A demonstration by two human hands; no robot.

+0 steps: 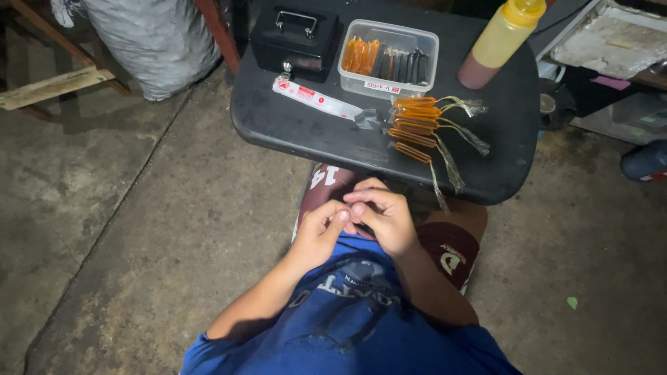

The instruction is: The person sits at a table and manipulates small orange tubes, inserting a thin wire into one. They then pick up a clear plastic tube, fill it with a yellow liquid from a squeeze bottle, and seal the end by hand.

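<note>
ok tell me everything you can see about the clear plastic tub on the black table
The clear plastic tub is a rectangular, lidless container with rounded corners and a small label on its near wall. It stands upright near the far edge of the black table, between the black cash box and the squeeze bottle. Inside stand orange filled packets at the left and dark ones at the right. Neither hand touches it.

Dark round tabletop (292,125) over a concrete floor (139,229). On it, a small black box with a handle (295,38), beside it a clear plastic tub (388,50), a yellow squeeze bottle (500,42) further right. Grey sack (153,42) well apart, beside a wooden frame (48,87).
</note>
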